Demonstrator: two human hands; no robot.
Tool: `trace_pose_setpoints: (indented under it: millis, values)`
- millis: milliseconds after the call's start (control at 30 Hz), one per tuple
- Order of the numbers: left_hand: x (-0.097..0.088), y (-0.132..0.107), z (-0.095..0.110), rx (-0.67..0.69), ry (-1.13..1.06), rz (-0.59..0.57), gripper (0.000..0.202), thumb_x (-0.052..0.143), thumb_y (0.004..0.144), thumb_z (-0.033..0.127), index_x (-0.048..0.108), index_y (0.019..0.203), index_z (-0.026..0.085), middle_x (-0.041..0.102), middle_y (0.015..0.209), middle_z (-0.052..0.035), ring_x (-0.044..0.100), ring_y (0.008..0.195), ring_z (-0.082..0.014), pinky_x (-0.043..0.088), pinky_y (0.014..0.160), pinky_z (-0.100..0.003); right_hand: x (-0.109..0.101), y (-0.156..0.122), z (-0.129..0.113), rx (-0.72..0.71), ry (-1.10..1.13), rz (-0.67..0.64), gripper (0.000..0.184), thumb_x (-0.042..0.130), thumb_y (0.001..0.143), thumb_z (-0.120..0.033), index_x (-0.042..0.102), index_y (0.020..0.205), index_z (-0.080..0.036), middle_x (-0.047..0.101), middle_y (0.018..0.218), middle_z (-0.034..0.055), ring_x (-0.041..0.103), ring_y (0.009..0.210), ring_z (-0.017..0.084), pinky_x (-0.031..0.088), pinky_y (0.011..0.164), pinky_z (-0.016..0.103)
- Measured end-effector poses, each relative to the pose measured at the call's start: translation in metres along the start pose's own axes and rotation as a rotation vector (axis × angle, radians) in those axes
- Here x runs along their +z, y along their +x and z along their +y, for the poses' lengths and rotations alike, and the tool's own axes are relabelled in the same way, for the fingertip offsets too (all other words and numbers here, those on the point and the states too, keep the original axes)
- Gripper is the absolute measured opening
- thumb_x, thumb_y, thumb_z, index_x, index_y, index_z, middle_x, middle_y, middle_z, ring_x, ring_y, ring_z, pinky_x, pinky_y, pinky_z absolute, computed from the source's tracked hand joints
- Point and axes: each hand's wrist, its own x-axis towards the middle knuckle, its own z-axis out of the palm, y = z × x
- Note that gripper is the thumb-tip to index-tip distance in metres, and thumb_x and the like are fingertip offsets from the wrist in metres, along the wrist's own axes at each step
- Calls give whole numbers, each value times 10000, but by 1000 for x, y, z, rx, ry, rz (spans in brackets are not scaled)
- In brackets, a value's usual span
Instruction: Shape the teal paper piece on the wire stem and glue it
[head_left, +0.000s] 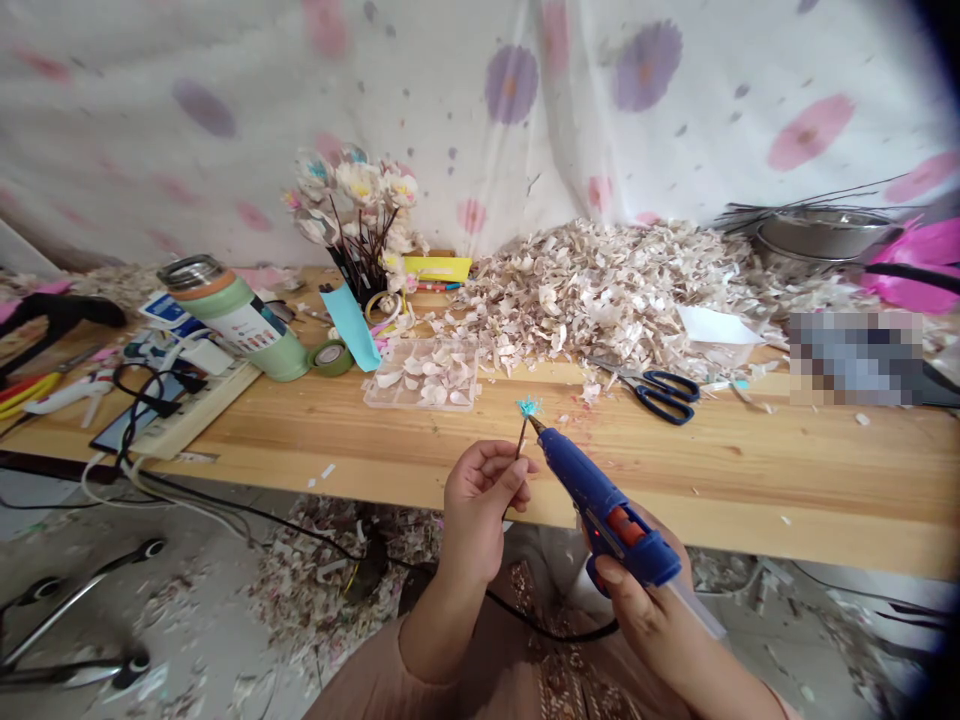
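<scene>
Between thumb and fingers, my left hand (487, 490) pinches a thin brown stem (520, 440). A tuft of light-blue stamens (529, 406) tops the stem. Wrapped around the handle of a blue hot glue gun (600, 500), my right hand (637, 590) tilts it up and to the left. Its nozzle meets the stem just under the blue tuft; whether they touch I cannot tell. Behind my hands, a clear plastic tray (420, 375) holds several pale petals. Scissors with dark blue handles (660, 393) lie on the wooden table (750, 480).
A large heap of pale petals (600, 290) covers the table's back. Left stand a green bottle (244, 320), green tape (331, 357), a power strip (187, 410) and finished flowers (367, 190). A black cord (300, 525) runs below the table edge. A metal bowl (825, 235) sits back right.
</scene>
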Motion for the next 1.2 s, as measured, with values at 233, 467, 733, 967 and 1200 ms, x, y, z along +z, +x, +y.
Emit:
trace_pose_setpoints:
  millis: [233,467,733,967,1200]
  values:
    - [-1,1,-1,23,19,27,250,830,644,237,650,797,153,696,667,-8,543,505,-67,422,488,-170,0,0,-4,49,90,20,563,417,865,-713,499,568,-241,469,542,8,462,496,174,374,465,304]
    - [-1,2,-3,27,41,36,248,832,628,237,651,775,154,694,661,-11,538,498,-70,423,482,-172,1,1,-6,68,133,26,552,441,853,-717,507,576,-244,476,553,8,463,500,174,372,473,305]
    - [-9,7,4,47,43,99,297,852,587,243,647,780,150,716,678,-30,556,493,-72,420,464,-161,-2,-4,5,18,134,0,511,426,886,-677,565,686,-228,566,617,26,539,550,183,426,497,297]
    - [-58,18,51,314,5,310,344,869,522,200,639,772,148,743,696,-57,552,475,-69,407,445,-149,-6,39,37,-61,-509,-89,267,540,894,-451,565,856,-188,624,741,52,584,593,198,393,541,293]
    - [-99,11,90,386,-69,347,324,874,513,169,660,757,158,727,679,-31,535,468,-55,393,395,-110,25,79,66,-68,-1008,-375,257,594,892,-378,574,966,-132,641,933,143,647,828,276,435,669,330]
